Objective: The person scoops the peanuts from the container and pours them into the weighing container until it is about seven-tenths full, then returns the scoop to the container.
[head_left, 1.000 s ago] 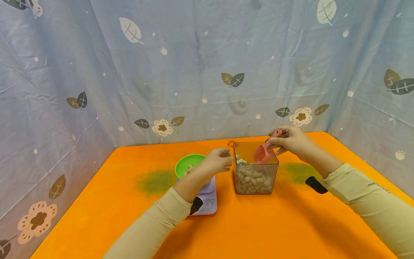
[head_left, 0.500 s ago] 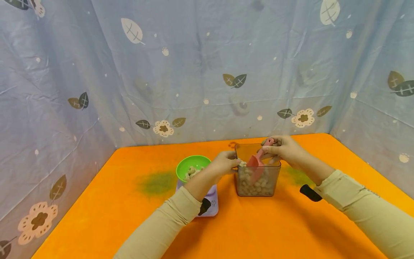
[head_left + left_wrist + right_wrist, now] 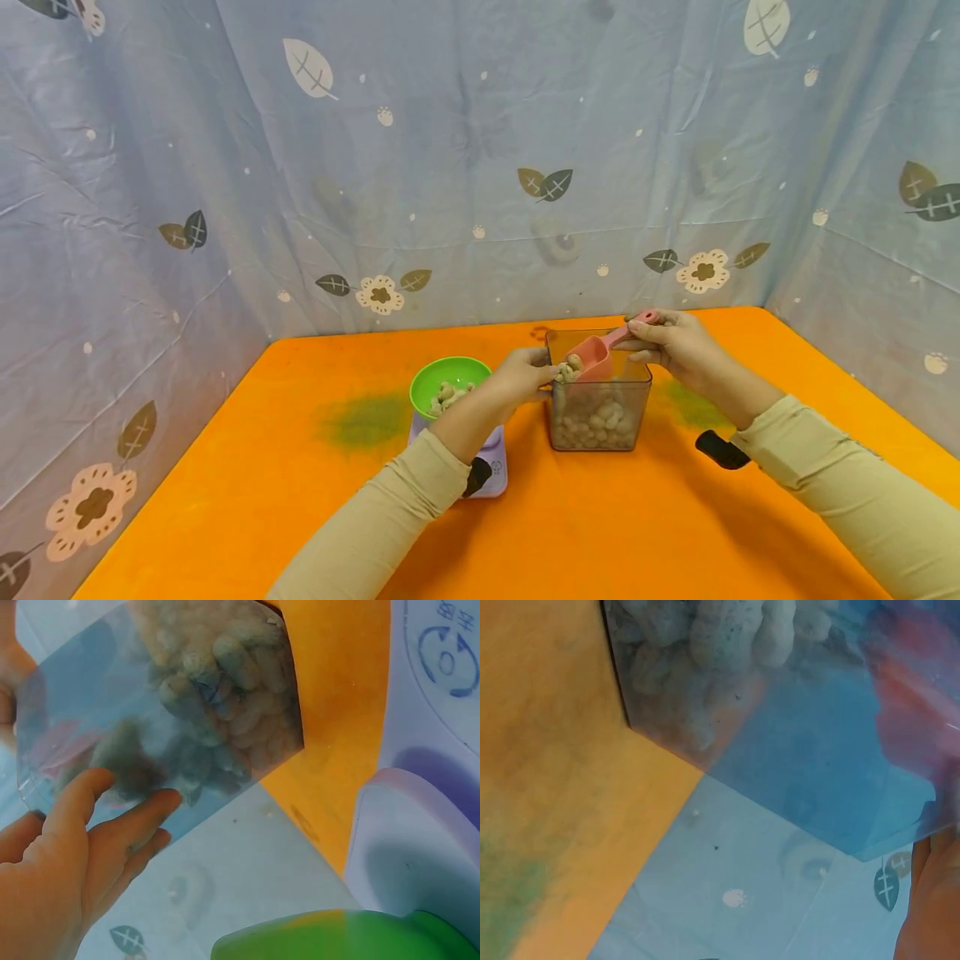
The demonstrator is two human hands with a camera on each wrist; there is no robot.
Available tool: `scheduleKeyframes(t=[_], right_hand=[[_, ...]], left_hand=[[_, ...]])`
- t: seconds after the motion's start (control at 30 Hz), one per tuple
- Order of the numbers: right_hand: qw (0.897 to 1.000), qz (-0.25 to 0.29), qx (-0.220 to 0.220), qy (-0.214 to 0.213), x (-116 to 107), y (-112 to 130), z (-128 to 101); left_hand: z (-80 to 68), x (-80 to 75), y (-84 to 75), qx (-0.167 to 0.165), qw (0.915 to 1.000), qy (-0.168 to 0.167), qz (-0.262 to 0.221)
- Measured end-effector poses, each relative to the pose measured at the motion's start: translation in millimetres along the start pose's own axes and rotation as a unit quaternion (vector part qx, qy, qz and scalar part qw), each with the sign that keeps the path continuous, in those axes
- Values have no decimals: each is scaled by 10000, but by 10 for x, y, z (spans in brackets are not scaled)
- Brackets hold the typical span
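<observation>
My right hand (image 3: 667, 343) pinches the handle of the pink scoop (image 3: 596, 357), fingers curled round it, and holds it over the clear box (image 3: 598, 417) near the far edge of the desk (image 3: 637, 533). The scoop carries a few peanuts (image 3: 570, 367). My left hand (image 3: 525, 377) rests straight, relaxed fingers (image 3: 142, 817) against the box's left wall. I judge the scoop light and stiff, best held by the handle and kept level; the peanuts look loose and likely to roll off. The green bowl (image 3: 438, 377) sits on the lilac scale (image 3: 491, 467). The scale's printing is too blurred to read.
</observation>
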State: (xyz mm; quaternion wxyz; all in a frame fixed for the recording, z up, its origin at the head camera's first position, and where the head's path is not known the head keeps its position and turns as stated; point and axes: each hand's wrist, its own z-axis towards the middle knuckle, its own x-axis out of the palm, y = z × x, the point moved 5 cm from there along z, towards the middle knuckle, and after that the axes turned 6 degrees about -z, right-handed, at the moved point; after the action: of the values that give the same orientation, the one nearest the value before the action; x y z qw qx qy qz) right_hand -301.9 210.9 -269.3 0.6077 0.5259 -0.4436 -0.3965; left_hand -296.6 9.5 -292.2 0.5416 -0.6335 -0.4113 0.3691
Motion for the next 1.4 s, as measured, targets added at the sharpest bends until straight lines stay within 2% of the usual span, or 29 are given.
scheduleKeyframes(t=[0.33, 0.7, 1.0, 1.23, 1.4], right_hand=[[9927, 1199, 18, 99, -151, -42, -32], [9797, 1998, -91, 105, -276, -33, -66], [9662, 2516, -351, 448, -366, 43, -117], [9621, 2635, -410, 571, -377, 107, -136], [9595, 2709, -423, 646, -347, 152, -116]], left_hand=[[-5, 9, 1, 42, 9999, -40, -117], [5, 5, 7, -81, 9997, -59, -204], [-9, 5, -9, -58, 9999, -91, -131], [-19, 0, -22, -20, 9999, -143, -77], [-23, -5, -1, 4, 9996, -163, -227]])
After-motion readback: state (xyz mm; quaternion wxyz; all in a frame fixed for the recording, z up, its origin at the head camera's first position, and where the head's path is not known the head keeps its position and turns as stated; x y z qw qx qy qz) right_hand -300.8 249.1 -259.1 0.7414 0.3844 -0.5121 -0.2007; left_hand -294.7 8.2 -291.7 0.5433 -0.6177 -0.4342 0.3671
